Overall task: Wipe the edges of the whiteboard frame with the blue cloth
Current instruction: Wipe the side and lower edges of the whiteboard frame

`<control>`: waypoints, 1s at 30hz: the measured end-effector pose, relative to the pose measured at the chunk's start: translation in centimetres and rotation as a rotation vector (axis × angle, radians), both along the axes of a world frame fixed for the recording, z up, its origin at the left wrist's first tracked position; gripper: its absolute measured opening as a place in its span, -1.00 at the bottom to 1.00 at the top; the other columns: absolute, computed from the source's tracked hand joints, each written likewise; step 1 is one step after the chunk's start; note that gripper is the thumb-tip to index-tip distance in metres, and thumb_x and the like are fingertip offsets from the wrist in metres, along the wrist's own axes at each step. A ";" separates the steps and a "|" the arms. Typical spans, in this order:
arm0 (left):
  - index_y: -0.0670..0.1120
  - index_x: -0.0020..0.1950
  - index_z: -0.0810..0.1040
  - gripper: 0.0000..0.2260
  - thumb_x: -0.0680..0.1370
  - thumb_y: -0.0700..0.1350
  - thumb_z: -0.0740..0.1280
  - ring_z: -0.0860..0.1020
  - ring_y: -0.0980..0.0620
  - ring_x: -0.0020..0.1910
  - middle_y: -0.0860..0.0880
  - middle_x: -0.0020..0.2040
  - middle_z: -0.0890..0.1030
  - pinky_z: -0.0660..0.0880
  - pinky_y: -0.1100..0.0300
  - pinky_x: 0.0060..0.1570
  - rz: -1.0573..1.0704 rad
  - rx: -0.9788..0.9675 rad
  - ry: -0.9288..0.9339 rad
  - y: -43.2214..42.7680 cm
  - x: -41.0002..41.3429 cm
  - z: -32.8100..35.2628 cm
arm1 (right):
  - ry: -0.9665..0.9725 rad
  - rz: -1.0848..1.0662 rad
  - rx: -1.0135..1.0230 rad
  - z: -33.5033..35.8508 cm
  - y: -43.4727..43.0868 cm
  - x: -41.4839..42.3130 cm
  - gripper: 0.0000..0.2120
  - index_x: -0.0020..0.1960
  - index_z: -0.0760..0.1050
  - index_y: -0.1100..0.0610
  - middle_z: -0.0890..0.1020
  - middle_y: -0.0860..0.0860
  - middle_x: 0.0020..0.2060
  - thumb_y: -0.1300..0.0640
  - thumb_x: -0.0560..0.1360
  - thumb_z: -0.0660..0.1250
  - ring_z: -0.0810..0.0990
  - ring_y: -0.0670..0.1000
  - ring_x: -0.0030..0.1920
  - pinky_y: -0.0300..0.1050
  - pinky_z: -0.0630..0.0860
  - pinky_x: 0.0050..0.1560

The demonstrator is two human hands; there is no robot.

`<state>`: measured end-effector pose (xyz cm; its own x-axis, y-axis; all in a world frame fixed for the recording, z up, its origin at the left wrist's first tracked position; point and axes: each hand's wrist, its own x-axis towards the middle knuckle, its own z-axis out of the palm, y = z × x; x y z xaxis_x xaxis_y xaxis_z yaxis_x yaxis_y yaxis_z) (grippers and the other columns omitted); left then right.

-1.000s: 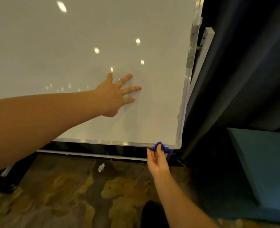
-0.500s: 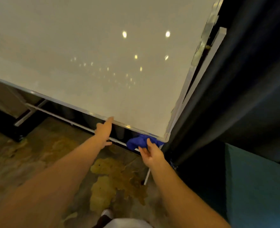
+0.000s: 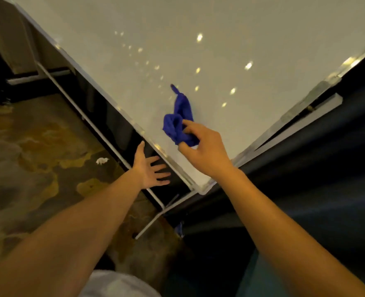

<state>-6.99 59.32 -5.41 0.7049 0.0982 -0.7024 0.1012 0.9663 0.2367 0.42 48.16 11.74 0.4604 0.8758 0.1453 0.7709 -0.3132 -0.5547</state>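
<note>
The whiteboard (image 3: 209,50) fills the upper view, its silver frame (image 3: 104,95) running down to a lower right corner near the middle. My right hand (image 3: 205,153) pinches the crumpled blue cloth (image 3: 180,121) in front of the white surface, just above that corner. My left hand (image 3: 150,169) is spread with straight fingers below the bottom frame edge, close to it; whether it touches is unclear.
The stand's white bars (image 3: 100,136) run under the board to the floor. A dark curtain (image 3: 306,179) hangs right of the board. The floor (image 3: 38,157) is mottled brown, with a small white scrap (image 3: 102,160) on it.
My right hand has lifted the cloth from under the bottom corner up in front of the board face. My left hand dropped from the board surface to below the bottom edge. The view tilted.
</note>
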 end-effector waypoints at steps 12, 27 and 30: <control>-0.09 0.22 0.59 -0.65 0.60 0.11 0.26 0.59 -0.30 0.15 -0.23 0.21 0.62 0.61 -0.20 -0.04 0.250 -0.135 -0.127 -0.2 0.7 -1.0 | -0.380 0.570 -0.624 -7.3 8.8 6.2 -0.33 0.52 0.26 0.02 0.39 0.22 0.27 0.37 0.46 0.25 0.51 0.25 0.00 0.14 0.50 -0.02; -0.11 0.34 0.42 -0.67 0.59 -0.11 0.30 0.47 -0.15 0.12 -0.23 0.35 0.42 0.59 0.00 0.06 0.791 -0.126 0.124 -6.0 7.0 0.6 | -0.827 1.582 -1.170 -10.3 16.2 4.4 -0.12 0.55 0.03 -0.10 0.31 0.12 0.45 -0.12 0.41 0.47 0.41 0.18 0.34 0.15 0.44 0.29; -0.11 -0.02 0.55 -0.80 0.62 0.00 0.24 0.49 -0.05 -0.22 -0.14 -0.08 0.58 0.47 0.11 -0.29 1.019 -0.158 0.161 -7.7 7.2 1.1 | -0.894 1.723 -0.996 -10.6 16.7 5.1 -0.47 0.36 0.37 0.00 0.53 0.12 0.18 0.00 0.46 0.45 0.54 0.16 0.12 0.11 0.49 0.15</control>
